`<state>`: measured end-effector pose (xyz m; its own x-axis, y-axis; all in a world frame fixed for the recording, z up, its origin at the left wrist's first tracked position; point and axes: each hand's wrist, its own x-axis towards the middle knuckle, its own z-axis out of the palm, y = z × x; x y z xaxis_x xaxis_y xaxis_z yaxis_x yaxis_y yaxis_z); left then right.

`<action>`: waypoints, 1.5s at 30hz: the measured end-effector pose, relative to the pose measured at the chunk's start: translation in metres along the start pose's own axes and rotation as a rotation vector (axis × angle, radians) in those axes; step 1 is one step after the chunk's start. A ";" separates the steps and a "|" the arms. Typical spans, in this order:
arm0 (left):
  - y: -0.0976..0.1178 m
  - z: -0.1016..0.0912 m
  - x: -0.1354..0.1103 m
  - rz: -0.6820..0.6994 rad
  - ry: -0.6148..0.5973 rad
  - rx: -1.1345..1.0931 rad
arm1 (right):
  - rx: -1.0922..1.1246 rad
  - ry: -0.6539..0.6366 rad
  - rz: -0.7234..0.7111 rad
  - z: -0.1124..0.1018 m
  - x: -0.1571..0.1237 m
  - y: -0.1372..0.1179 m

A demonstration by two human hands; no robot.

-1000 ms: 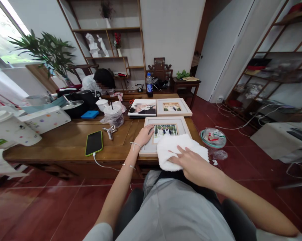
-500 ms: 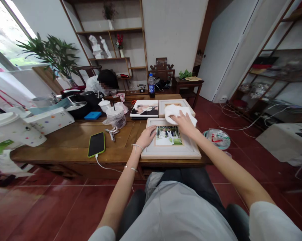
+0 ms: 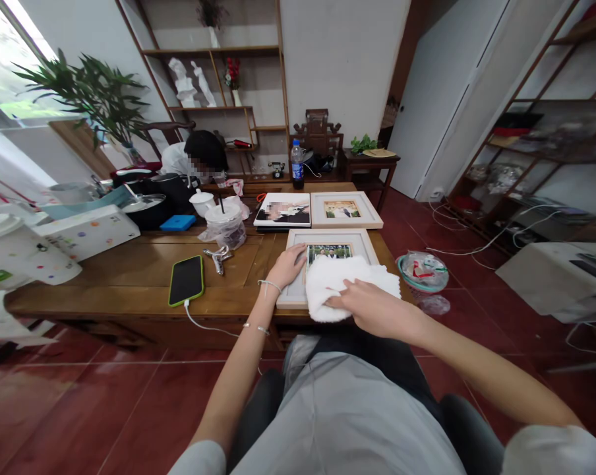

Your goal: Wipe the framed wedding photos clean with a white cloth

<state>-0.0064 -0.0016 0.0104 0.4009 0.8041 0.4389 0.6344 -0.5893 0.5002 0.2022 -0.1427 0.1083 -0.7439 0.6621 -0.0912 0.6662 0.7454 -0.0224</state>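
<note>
A pale-framed photo (image 3: 360, 241) lies flat at the near edge of the wooden table (image 3: 130, 264). My left hand (image 3: 288, 265) rests open on the frame's left border, fingers flat. My right hand (image 3: 372, 307) presses a white cloth (image 3: 337, 284) down on the near half of the frame, fingers stretched out over the cloth. The cloth hides most of the picture. Two more pictures, a frameless print (image 3: 282, 211) and a framed photo (image 3: 345, 210), lie side by side behind it.
A phone in a green case (image 3: 186, 280) on a cable, metal clips (image 3: 217, 256), a lidded plastic cup (image 3: 225, 224) and a blue bottle (image 3: 297, 166) are on the table. A person (image 3: 199, 155) sits at the far side. Cables and a bagged bowl (image 3: 421, 270) lie on the red floor.
My right hand has drawn the cloth from the frame's far right corner back toward me over the picture. The left hand has stayed on the frame's left edge.
</note>
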 end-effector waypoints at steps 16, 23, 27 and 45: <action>-0.001 0.001 0.000 0.016 -0.001 -0.011 | 0.341 0.227 -0.031 0.017 0.023 0.095; -0.006 0.004 0.000 0.006 0.010 -0.012 | 0.122 0.695 0.172 -0.031 0.067 0.120; -0.007 0.004 0.001 0.024 0.015 0.001 | -0.128 0.553 0.186 -0.018 0.095 0.110; -0.005 0.005 -0.001 0.007 0.029 0.013 | 0.109 -0.049 -0.084 -0.015 0.005 -0.004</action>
<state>-0.0065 0.0009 0.0033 0.3865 0.7970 0.4641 0.6398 -0.5941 0.4875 0.1946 -0.1411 0.1233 -0.7957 0.5909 -0.1326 0.6052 0.7837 -0.1396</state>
